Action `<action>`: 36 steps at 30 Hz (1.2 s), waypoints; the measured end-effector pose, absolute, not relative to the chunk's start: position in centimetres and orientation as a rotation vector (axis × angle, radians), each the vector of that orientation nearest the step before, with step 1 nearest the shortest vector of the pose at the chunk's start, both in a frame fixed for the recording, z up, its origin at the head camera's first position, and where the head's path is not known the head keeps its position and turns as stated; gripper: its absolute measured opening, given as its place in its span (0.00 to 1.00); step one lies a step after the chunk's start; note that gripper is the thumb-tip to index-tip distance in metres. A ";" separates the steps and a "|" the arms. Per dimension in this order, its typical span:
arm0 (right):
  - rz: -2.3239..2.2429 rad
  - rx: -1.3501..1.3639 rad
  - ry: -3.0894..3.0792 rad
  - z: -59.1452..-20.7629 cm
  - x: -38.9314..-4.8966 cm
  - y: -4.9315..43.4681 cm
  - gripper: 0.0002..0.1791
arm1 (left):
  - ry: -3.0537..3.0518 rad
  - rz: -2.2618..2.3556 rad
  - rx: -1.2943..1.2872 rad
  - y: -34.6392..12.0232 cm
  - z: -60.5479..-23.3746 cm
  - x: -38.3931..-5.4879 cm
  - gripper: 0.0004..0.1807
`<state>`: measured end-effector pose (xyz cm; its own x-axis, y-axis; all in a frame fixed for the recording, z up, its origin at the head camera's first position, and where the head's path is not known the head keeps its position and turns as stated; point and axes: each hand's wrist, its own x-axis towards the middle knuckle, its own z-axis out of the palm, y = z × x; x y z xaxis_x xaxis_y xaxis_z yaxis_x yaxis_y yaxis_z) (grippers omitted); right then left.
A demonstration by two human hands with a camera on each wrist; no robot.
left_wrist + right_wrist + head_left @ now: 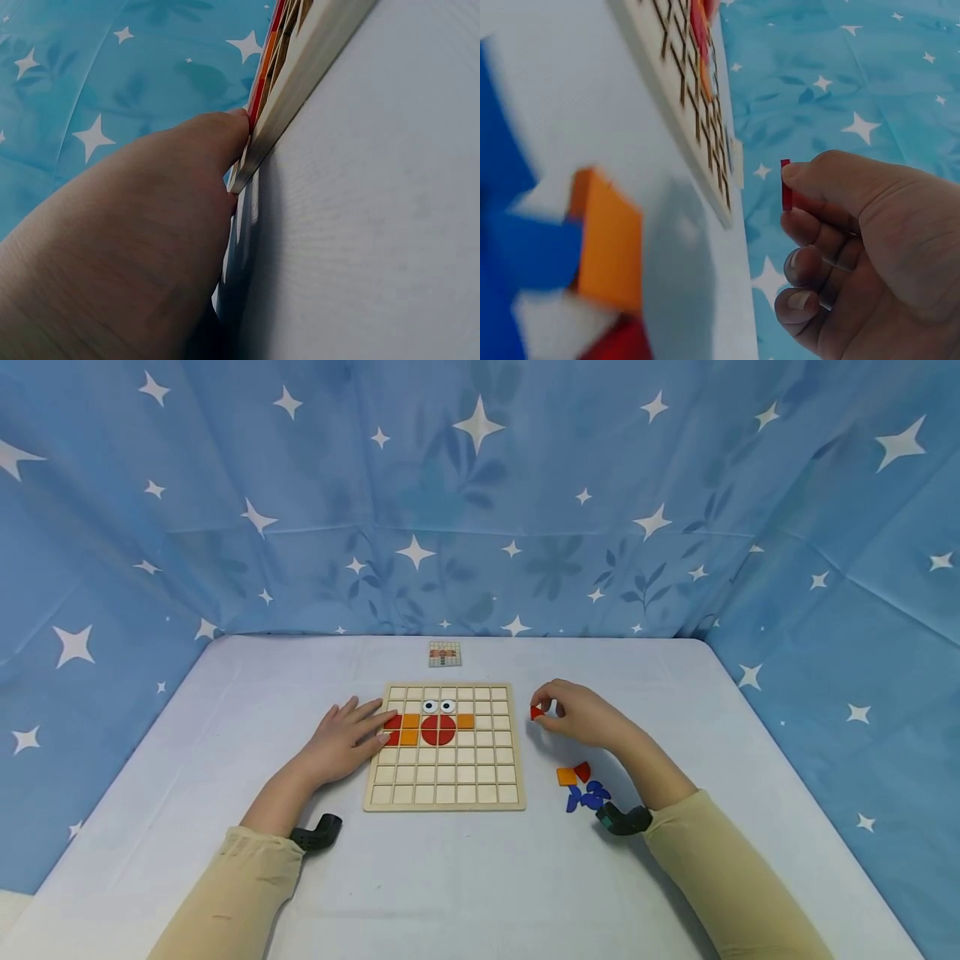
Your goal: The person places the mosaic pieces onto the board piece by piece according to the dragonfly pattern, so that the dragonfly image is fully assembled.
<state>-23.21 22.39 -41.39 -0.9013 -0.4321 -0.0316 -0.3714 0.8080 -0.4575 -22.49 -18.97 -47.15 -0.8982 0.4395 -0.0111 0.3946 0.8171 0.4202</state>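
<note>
R hand [576, 713] pinched small red pc [536, 713] betw thumb & fingertip, just off R edge of grid board [446, 774]; L hand [339, 745], fingers spread, nearly straight, touched red tiles [394, 722] at board's L side.

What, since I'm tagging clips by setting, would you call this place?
Probably a curtained-off tabletop recording spot, though the wider room is hidden: a blue star-print curtain surrounds the back and sides of a white table, which holds a wooden grid puzzle board.
</note>
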 end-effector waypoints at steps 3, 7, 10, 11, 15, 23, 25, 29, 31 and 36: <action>-0.692 -0.679 2.828 -41.2 -23.9 21.2 0.12 | 2.894 0.629 0.670 -19.0 -47.1 -22.5 0.28; -0.692 -0.705 2.767 -41.2 -24.8 19.6 0.11 | 2.896 0.624 0.664 -19.1 -47.1 -22.5 0.28; -0.681 -0.708 2.727 -41.3 -25.4 18.4 0.11 | 2.896 0.622 0.653 -19.1 -47.0 -22.5 0.28; -0.676 -0.708 2.717 -41.4 -25.6 18.1 0.11 | 2.896 0.625 0.650 -19.1 -47.0 -22.5 0.28; -0.652 -0.715 2.692 -41.4 -26.2 16.7 0.11 | 2.900 0.625 0.644 -19.2 -47.0 -22.5 0.28; -0.595 -0.771 2.669 -41.8 -26.9 14.8 0.10 | 2.902 0.618 0.659 -19.3 -47.1 -22.7 0.28; -0.587 -0.780 2.660 -41.9 -27.0 14.6 0.09 | 2.904 0.628 0.667 -19.3 -47.0 -22.7 0.28; -0.575 -0.767 2.646 -42.3 -26.9 14.3 0.09 | 2.902 0.635 0.673 -19.1 -47.1 -22.7 0.28; -0.574 -0.753 2.647 -42.5 -26.9 14.2 0.09 | 2.901 0.629 0.665 -19.0 -47.1 -22.6 0.28; -0.562 -0.753 2.646 -42.8 -26.8 14.1 0.10 | 2.904 0.617 0.661 -19.0 -47.3 -22.4 0.28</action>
